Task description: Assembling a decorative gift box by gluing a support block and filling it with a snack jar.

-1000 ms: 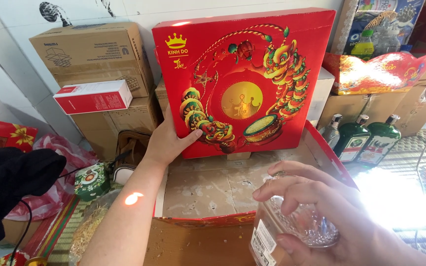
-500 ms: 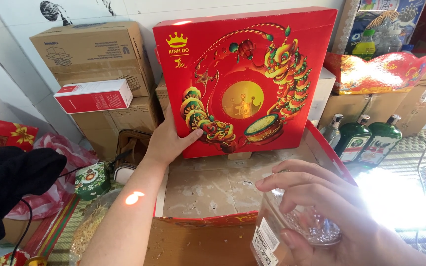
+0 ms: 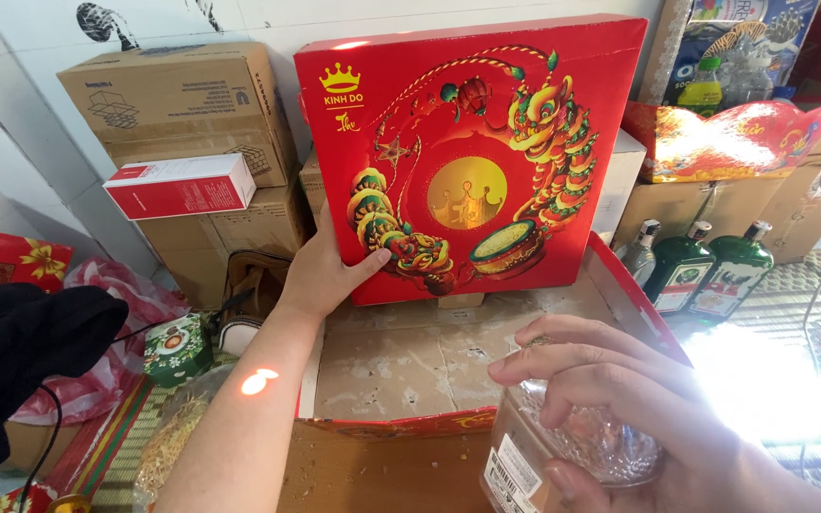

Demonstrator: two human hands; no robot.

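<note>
Left hand (image 3: pixel 320 271) grips the red lid's (image 3: pixel 472 157) lower left corner, propping it upright behind the tray (image 3: pixel 410 361). Right hand (image 3: pixel 610 408) cups a glass jar (image 3: pixel 572 451) near the tray's front — one-handed hold, lid could tip fwd & jar slip.

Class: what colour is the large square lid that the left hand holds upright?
Red, with a gold disc and a multicoloured dragon design; the head view shows it.

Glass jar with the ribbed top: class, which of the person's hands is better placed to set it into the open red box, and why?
Probably the right hand: it already grips the glass jar just beside the box base. The left hand is occupied propping the red lid upright.
</note>
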